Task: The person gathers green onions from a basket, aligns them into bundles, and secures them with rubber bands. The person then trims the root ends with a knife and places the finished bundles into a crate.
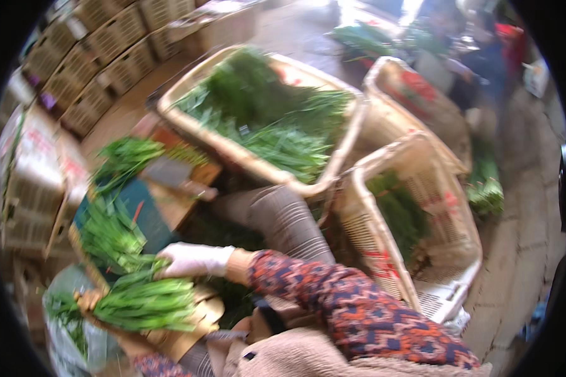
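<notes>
1 bunch of greens (148, 303): lay just below the right hand (195, 259), near a clear bag (104, 350). right hand: gloved, fingers curled at the greens' edge; grip could not be told. left hand: indistinct past its patterned sleeve (160, 366); state could not be told. handling: light pressure, ends kept even, seemed best.

Greens (110, 229) left of crate (347, 147), apparently on board (155, 204)
</notes>
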### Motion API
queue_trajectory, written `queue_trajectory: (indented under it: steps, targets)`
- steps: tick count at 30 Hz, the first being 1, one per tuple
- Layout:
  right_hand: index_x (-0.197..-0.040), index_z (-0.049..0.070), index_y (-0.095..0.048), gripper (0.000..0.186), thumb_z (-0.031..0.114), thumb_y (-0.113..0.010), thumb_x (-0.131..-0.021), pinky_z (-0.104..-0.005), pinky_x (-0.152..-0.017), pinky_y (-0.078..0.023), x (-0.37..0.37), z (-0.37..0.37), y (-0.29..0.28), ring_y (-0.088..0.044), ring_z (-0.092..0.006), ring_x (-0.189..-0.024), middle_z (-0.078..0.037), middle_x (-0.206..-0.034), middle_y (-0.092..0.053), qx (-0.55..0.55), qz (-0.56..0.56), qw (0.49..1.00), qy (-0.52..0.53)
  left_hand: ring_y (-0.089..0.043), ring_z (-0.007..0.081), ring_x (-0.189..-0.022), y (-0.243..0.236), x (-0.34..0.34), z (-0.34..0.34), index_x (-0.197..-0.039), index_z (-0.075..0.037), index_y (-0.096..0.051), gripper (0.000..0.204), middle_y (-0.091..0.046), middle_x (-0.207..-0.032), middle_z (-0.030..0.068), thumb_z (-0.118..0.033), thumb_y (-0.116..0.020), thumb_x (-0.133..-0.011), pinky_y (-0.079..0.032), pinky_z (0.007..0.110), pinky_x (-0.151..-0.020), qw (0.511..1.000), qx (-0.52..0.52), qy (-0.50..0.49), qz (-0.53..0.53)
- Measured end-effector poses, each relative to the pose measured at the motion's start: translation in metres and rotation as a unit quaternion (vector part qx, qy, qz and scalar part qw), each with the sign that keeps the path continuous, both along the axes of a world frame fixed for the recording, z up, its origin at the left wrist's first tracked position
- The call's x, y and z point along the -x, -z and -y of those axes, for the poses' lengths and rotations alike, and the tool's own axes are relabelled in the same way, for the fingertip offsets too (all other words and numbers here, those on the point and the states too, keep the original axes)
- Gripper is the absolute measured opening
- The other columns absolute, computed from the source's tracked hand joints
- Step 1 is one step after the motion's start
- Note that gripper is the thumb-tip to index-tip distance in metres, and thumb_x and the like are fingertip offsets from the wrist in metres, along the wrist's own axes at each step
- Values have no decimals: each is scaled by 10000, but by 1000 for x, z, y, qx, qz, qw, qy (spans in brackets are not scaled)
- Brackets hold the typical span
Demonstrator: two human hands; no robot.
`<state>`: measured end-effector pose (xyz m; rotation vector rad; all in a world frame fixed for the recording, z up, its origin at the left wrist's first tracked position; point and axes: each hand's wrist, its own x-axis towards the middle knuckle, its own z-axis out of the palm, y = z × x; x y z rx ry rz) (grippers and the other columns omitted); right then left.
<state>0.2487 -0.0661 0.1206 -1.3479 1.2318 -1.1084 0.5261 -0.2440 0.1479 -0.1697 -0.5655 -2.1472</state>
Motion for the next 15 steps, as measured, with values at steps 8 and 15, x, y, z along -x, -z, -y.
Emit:
queue_trajectory:
  steps: [8,15]
  targets:
    - [-1029,-21,-622,301,179,-603,-804,-389,-755,-500,25,-49,58,-647,-324,-846,-201,-901,-668,58,-77,990,98,-487,110,-671,14,37,-27,-1091,18,-525,173,-457,-718,8,-91,-486,-963,-469,272,-713,999,1,24,40]
    - [-906,23,-663,669,518,-808,-478,-398,-659,-531,64,-53,17,-668,-293,-754,-147,-750,-659,-43,-490,863,-111,-490,107,-612,-27,3,-10,-1081,-9,-464,141,-449,-681,16,-87,-476,-964,-482,286,-689,993,106,-18,54]
